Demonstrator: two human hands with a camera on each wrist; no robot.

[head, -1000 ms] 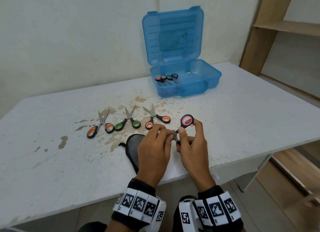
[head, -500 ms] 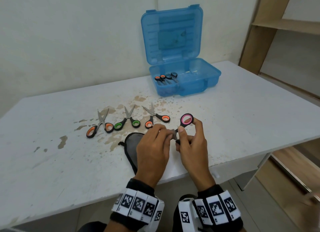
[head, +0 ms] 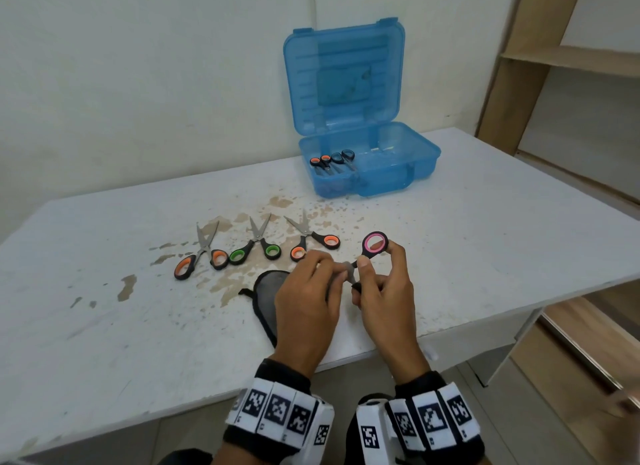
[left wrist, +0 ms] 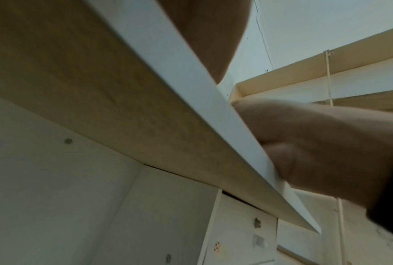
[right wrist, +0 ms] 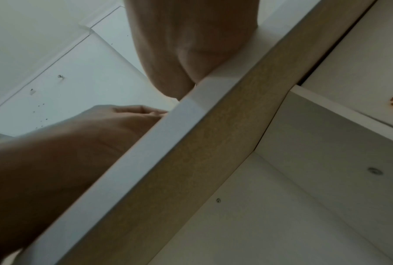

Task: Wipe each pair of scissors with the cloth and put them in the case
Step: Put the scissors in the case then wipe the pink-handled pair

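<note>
While both wrist views look up past the table edge, the entries below rest on the head view, listed near to far.

Wristbands: black-and-white patterned bands on both wrists, at 6 o'clock.
Left hand (head: 306,301): curled over the cloth, its fingertips pinched round the blade of the pink-handled scissors; its fingers also show above the table edge in the right wrist view (right wrist: 132,114).
Right hand (head: 384,293): thumb and fingers clamped on the handle end of the pink-handled scissors, just beside the left hand.
Pink-handled scissors (head: 374,244): held between the two hands above the table's near edge; one pink-lined loop stands free at 12 o'clock of the right hand, blade mostly hidden.
Cloth (head: 268,293): dark grey with black trim, lying on the table and reaching under the left hand.
Table (head: 104,326): white, with brown stains and chips around its middle.
Scissors awaiting wiping: three pairs in a row at 11 o'clock of the hands, blades slightly apart: orange-handled pair (head: 201,255) farthest left, green-handled pair (head: 254,246) in the middle, second orange-handled pair (head: 313,239) nearest the hands.
Case (head: 420,154): translucent blue, lid upright, at 12 to 1 o'clock near the wall.
Scissors in case (head: 330,161): one orange-handled and one blue-handled pair, in the left part of the case.
Shelving (head: 568,59): wooden, at 2 o'clock.
</note>
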